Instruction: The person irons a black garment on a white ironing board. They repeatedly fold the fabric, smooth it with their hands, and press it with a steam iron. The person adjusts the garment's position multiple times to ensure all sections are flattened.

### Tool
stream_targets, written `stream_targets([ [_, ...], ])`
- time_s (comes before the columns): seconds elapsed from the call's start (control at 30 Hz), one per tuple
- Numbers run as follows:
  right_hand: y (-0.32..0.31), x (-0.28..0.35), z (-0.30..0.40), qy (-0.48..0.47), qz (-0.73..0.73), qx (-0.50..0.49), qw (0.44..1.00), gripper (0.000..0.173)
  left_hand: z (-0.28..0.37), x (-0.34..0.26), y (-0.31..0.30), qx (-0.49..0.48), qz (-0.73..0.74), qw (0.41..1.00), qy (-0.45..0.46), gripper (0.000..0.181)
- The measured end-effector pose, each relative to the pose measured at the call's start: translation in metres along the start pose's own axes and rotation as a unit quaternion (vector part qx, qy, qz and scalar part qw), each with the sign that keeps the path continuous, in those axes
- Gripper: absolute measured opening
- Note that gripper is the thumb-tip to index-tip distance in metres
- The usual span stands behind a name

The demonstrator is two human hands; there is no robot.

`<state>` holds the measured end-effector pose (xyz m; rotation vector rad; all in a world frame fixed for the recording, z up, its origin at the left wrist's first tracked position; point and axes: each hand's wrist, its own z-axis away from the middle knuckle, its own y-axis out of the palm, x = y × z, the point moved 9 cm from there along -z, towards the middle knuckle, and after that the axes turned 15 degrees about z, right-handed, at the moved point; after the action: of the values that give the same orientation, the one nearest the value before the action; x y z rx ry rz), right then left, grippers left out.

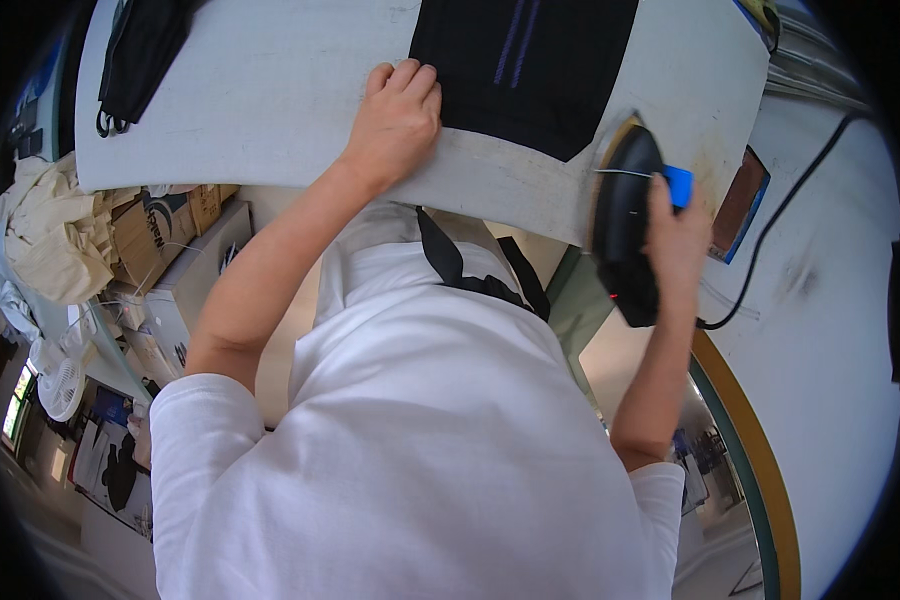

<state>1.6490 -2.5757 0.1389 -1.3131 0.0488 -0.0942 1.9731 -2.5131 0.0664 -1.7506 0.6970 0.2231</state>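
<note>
A black fabric piece point(529, 75) with two purple stitched lines lies on the pale padded ironing surface point(285, 90). My left hand point(403, 112) is at its lower left edge, fingers curled in on the fabric; the fingertips are hidden. Right of the fabric, my right hand point(679, 232) grips a black electric iron point(628, 217) by its handle, beside a blue part point(679, 186). The iron's tip points away from me and its soleplate edge faces left. It is apart from the fabric, and its rear overhangs the front edge of the ironing surface. A small red light glows near its heel.
The iron's black cord point(776, 217) curves over a white table point(817, 352) at right, past a brown pad in a blue-edged tray point(741, 202). Another black garment point(139, 64) lies at upper left. Cream cloth point(56, 232) and cardboard boxes point(157, 232) stand at left.
</note>
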Motion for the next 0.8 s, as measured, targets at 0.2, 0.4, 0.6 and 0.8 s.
stream_targets([
  [0.2,0.004,-0.133,-0.066,0.133,-0.125,0.009,0.983,0.046,-0.012,-0.01,0.026,0.106,-0.093,0.989,0.049,0.008],
  [0.4,-0.041,-0.002,-0.034,-0.216,0.062,-0.289,0.931,0.042,-0.013,-0.011,0.019,0.081,-0.128,0.988,0.042,0.009],
  [0.6,0.063,0.202,0.02,-0.391,-0.08,-0.182,0.899,0.054,-0.015,-0.009,-0.004,-0.08,-0.019,0.996,-0.031,0.018],
  [0.8,0.043,0.215,-0.011,-0.389,-0.056,-0.258,0.883,0.035,-0.018,0.003,-0.008,-0.243,0.099,0.943,-0.204,0.02],
])
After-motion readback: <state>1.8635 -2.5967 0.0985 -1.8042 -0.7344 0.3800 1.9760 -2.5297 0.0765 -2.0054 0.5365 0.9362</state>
